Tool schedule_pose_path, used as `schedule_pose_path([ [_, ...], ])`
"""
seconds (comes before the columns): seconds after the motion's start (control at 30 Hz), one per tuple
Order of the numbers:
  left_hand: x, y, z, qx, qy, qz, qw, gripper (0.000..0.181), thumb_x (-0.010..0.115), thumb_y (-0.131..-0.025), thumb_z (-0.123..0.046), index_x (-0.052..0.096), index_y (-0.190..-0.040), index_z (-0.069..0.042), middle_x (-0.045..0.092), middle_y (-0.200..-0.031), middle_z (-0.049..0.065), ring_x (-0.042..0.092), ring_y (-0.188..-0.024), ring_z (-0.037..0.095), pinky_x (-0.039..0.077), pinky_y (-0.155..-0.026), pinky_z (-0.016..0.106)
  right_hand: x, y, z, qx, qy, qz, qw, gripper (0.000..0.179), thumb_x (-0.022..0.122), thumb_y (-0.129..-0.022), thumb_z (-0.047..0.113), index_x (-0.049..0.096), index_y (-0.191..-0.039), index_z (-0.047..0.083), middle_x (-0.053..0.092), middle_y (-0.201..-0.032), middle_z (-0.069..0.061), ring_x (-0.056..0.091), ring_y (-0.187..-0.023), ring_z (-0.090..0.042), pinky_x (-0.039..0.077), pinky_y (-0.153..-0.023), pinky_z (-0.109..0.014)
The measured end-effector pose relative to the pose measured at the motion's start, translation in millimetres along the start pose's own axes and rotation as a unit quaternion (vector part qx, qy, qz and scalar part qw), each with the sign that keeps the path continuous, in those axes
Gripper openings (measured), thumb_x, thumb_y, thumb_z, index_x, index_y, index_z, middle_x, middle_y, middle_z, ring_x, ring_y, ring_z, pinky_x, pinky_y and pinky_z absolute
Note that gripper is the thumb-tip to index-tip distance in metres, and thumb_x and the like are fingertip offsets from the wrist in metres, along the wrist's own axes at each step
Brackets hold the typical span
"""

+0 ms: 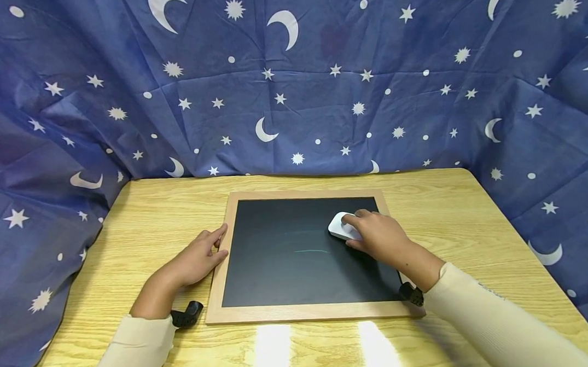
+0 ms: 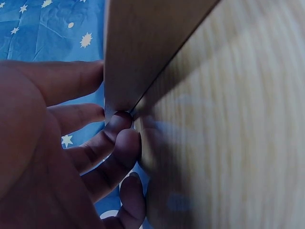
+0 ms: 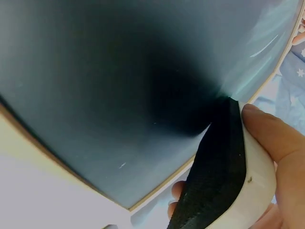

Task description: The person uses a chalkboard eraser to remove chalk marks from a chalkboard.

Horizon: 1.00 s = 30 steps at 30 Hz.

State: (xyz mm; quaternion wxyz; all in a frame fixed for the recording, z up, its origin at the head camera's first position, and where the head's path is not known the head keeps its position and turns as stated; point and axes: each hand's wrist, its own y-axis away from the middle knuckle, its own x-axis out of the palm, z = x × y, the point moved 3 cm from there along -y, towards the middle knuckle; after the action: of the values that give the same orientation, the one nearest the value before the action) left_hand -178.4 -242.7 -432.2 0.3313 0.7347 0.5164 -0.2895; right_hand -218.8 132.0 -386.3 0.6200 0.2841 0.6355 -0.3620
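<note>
A chalkboard [image 1: 280, 276] with a light wooden frame [image 1: 313, 311] lies on the table. My right hand [image 1: 382, 236] grips a white-backed eraser [image 1: 337, 227] over the board's upper right part. Its black felt side [image 3: 220, 167] shows in the right wrist view, with the thumb along the white back. A short pale green chalk line [image 1: 312, 251] crosses the middle of the board, with fainter streaks above it. My left hand [image 1: 192, 262] rests at the frame's left edge, thumb and index finger touching the wood. In the left wrist view its other fingers bend loosely beside the frame's side [image 2: 136, 52].
The light wood-grain table [image 1: 149, 215] extends around the board. A blue curtain [image 1: 296, 123] with white moons and stars hangs behind and along both sides. Black wrist devices [image 1: 187, 314] sit at both wrists. Bright light patches [image 1: 273, 347] fall on the table's near part.
</note>
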Motion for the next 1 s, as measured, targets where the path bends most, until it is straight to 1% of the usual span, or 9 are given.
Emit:
schedule_pose_path([
  [0.17, -1.4, 1.8, 2.2, -0.001, 0.003, -0.002, 1.0000, 0.066, 0.054, -0.103, -0.021, 0.023, -0.159, -0.004, 0.047, -0.110, 0.014, 0.044, -0.076, 0.018, 0.041, -0.072, 0.031, 0.1, -4.0, 2.7, -0.023, 0.006, -0.011, 0.9997, 0.044, 0.083, -0.082, 0.028, 0.066, -0.120, 0.012, 0.068, -0.106, -0.015, 0.069, -0.084, -0.030, 0.056, -0.068, -0.046],
  [0.3, -1.7, 2.6, 3.7, -0.001, 0.008, -0.002, 1.0000, 0.066, 0.055, -0.103, -0.020, 0.023, -0.159, -0.004, 0.046, -0.109, 0.014, 0.043, -0.075, 0.018, 0.041, -0.071, 0.031, 1.0, -11.3, 10.1, -0.029, 0.012, -0.005, 0.9995, 0.041, 0.083, -0.083, 0.030, 0.066, -0.118, 0.015, 0.069, -0.111, -0.015, 0.069, -0.088, -0.032, 0.056, -0.072, -0.047],
  [0.47, -0.9, 2.0, 5.0, -0.001, 0.007, -0.004, 1.0000, 0.066, 0.055, -0.103, -0.021, 0.023, -0.159, -0.005, 0.047, -0.110, 0.014, 0.045, -0.077, 0.018, 0.041, -0.074, 0.033, 2.3, -21.9, 23.9, -0.023, 0.017, 0.014, 0.9995, 0.040, 0.080, -0.085, 0.033, 0.066, -0.120, 0.019, 0.068, -0.116, -0.015, 0.069, -0.091, -0.031, 0.057, -0.073, -0.046],
  [0.57, -0.6, 1.1, 5.4, -0.003, -0.001, -0.005, 1.0000, 0.066, 0.054, -0.104, -0.021, 0.023, -0.159, -0.006, 0.048, -0.111, 0.013, 0.045, -0.079, 0.018, 0.041, -0.077, 0.033, 3.9, -28.5, 32.7, -0.023, 0.019, 0.022, 0.9993, 0.041, 0.080, -0.086, 0.034, 0.066, -0.121, 0.020, 0.068, -0.119, -0.015, 0.069, -0.093, -0.031, 0.057, -0.075, -0.046],
  [0.7, -0.3, -0.1, 4.8, -0.001, -0.006, -0.003, 1.0000, 0.065, 0.054, -0.104, -0.021, 0.023, -0.159, -0.006, 0.048, -0.112, 0.013, 0.046, -0.079, 0.018, 0.041, -0.077, 0.034, 7.0, -37.4, 45.3, -0.026, 0.017, 0.027, 0.9991, 0.042, 0.079, -0.086, 0.035, 0.065, -0.123, 0.021, 0.067, -0.123, -0.015, 0.069, -0.096, -0.031, 0.057, -0.078, -0.047],
  [0.9, -0.2, -0.9, 3.2, 0.000, -0.010, -0.002, 1.0000, 0.065, 0.054, -0.104, -0.021, 0.024, -0.159, -0.007, 0.049, -0.113, 0.014, 0.048, -0.084, 0.019, 0.041, -0.079, 0.036, 11.5, -50.5, 66.5, -0.048, 0.019, 0.023, 0.9984, 0.044, 0.079, -0.087, 0.036, 0.064, -0.125, 0.021, 0.067, -0.123, -0.014, 0.069, -0.096, -0.031, 0.058, -0.079, -0.045],
  [1.0, -0.5, -1.3, 3.8, -0.001, -0.012, -0.005, 0.9999, 0.066, 0.054, -0.103, -0.021, 0.023, -0.160, -0.007, 0.050, -0.114, 0.014, 0.048, -0.084, 0.019, 0.042, -0.080, 0.036, 12.3, -55.9, 76.4, -0.059, 0.018, 0.022, 0.9978, 0.043, 0.078, -0.087, 0.036, 0.063, -0.125, 0.021, 0.068, -0.122, -0.013, 0.069, -0.095, -0.030, 0.058, -0.079, -0.044],
])
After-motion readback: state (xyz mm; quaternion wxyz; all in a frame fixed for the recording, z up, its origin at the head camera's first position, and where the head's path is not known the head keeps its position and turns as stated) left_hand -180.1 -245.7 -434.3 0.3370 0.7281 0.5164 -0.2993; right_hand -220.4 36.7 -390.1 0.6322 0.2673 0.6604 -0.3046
